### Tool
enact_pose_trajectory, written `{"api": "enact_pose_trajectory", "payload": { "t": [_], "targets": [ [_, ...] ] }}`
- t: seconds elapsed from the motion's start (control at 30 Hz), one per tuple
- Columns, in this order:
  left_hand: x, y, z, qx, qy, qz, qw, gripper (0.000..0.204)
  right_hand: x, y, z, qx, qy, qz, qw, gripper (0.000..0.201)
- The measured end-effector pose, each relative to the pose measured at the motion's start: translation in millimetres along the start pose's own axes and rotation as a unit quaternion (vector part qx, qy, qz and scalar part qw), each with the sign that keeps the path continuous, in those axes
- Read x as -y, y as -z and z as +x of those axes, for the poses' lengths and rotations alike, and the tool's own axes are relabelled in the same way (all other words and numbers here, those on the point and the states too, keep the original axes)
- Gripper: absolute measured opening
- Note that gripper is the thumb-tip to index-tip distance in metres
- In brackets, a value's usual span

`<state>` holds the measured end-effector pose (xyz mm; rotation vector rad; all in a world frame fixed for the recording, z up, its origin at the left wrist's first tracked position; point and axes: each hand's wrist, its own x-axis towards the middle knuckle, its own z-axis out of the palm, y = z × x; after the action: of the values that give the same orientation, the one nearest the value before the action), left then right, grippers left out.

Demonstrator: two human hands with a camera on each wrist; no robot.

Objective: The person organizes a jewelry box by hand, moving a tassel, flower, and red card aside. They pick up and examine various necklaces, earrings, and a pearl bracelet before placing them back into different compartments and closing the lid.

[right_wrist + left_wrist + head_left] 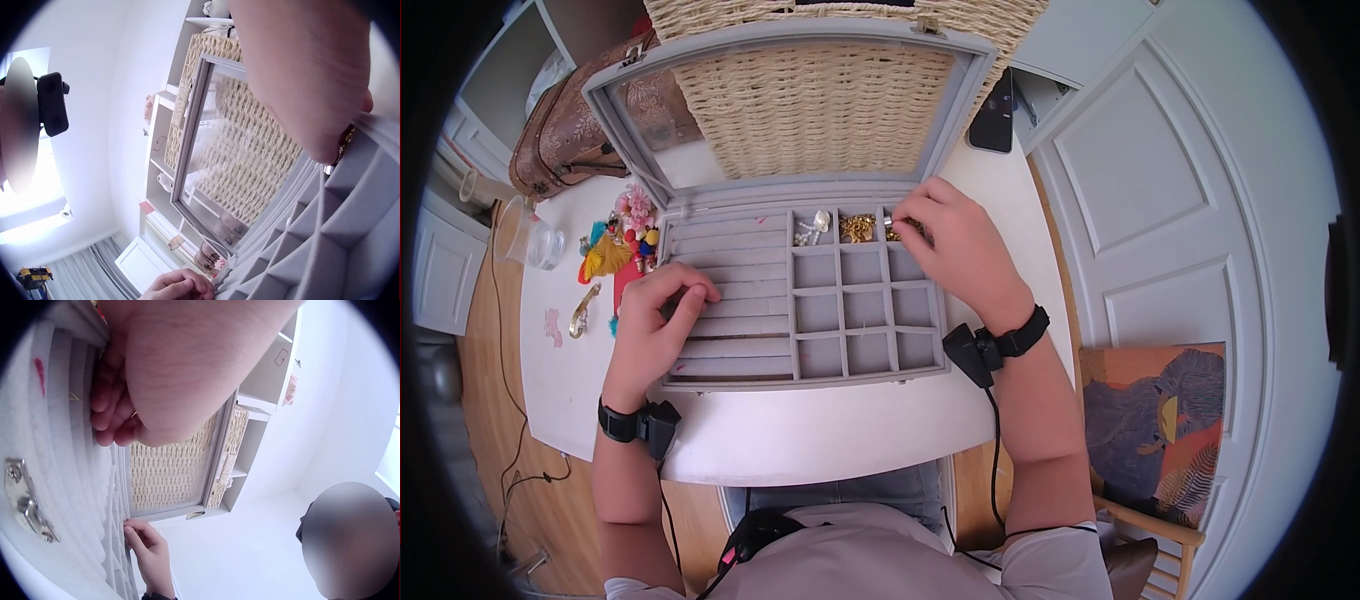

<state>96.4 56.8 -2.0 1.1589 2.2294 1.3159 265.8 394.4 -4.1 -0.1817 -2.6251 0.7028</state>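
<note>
A grey jewelry box (730,378) lies with its clear-windowed lid (820,185) raised. My right hand (960,245) reaches into the back right compartment, fingers curled down over a gold chain (345,145) with a silvery end at the fingertips. More gold jewelry (858,229) fills the compartment beside it, and a pearly piece with a white stone (821,221) sits in the one further left. My left hand (655,325) rests at the left edge of the ring rolls (740,308), fingers loosely bent and holding nothing. The right fingertips are partly hidden.
Colourful tassels and beads (610,252) and a gold clasp-like piece (583,310) lie left of the box on the white table (830,430). A woven basket (1020,20) stands behind the lid, a brown bag (565,140) back left, a phone (992,115) back right.
</note>
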Motion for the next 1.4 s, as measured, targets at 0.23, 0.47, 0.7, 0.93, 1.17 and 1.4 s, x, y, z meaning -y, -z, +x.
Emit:
{"api": "enact_pose_trajectory", "payload": {
  "t": [0.23,0.47,0.7,0.93,1.17,1.4],
  "targets": [
    [-1.2,0.4,-0.1,-0.002,0.003,0.006,1.000,0.010,0.7,-1.1,0.2,-0.005,0.012,-0.011,1.000,0.006],
    [-0.8,0.6,-0.6,0.006,0.002,0.007,1.000,0.015,-0.6,-0.9,-0.6,-0.008,0.014,-0.019,1.000,0.006],
    [-0.1,0.1,-1.6,0.006,0.000,0.010,1.000,0.014,6.2,1.6,-0.1,0.002,-0.016,-0.018,1.000,0.010],
    [-0.6,-0.6,-0.7,0.006,-0.005,0.015,1.000,0.013,1.4,-0.3,0.1,0.003,-0.003,-0.028,1.000,0.011],
    [-1.2,-0.5,-0.5,0.008,-0.005,0.026,1.000,0.014,5.1,2.1,0.7,0.002,-0.015,-0.026,1.000,0.010],
    [-2.1,-0.9,-0.1,0.002,-0.011,0.025,1.000,0.013,2.5,3.8,0.7,-0.001,-0.004,-0.017,1.000,0.006]
  ]
}}
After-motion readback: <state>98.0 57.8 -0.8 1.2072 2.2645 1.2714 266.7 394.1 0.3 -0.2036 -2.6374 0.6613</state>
